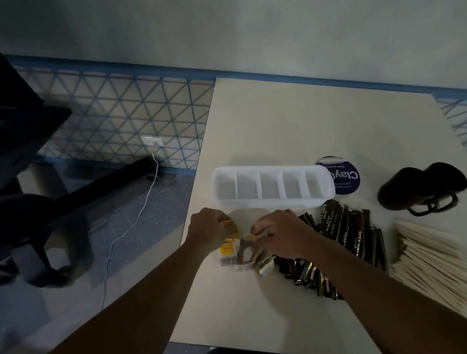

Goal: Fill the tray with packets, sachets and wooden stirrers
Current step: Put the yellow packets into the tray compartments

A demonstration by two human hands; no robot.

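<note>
The fingers of the left hand (208, 229) are curling round yellow-tagged tea bags (228, 252). The right hand (282, 234) is pinching one from the same pile. The one tray (271, 203) is lying just beyond both hands, long axis left-right, with all five compartments empty. The left hand is nearer its left end. Sachets (344, 229) and stirrers (429, 261) are lying to the right, overlapping too much to count.

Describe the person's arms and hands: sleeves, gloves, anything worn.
The left hand and right hand are ungloved. Both forearms are bare along their whole visible length, with no sleeve in view. No watch, bracelet or ring shows at either wrist or on the fingers, though the dim light could hide something small.
</note>
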